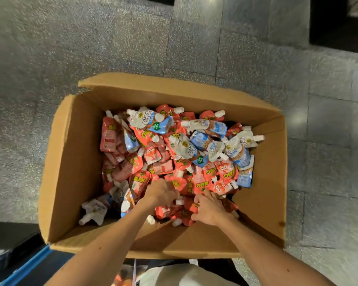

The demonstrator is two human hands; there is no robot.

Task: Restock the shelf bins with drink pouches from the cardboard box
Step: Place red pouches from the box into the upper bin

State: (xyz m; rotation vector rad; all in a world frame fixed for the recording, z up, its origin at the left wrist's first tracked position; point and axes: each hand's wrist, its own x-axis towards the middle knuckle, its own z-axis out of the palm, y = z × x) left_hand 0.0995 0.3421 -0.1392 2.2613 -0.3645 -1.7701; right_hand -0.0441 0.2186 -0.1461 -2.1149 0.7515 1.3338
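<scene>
Here the open cardboard box (74, 162) stands on a speckled grey floor (112, 48), its flaps folded outward. Inside the box lies a loose heap of drink pouches: red pouches (201, 180) fill the middle and the near side, while white-and-blue pouches (186, 147) lie mostly toward the box's far and right sides, with a few more in its near left corner. Both forearms reach in over the box's near wall. The right hand (210, 209) is inside the box near its near wall, with fingers and thumb curled round some of the red pouches. The left hand (161, 193) is just beside it, toward the box's middle, pressed down among the red pouches. It is blurred, so I cannot tell whether it grips anything. Outside the box's near left corner, a blue edge (27, 267) shows.
</scene>
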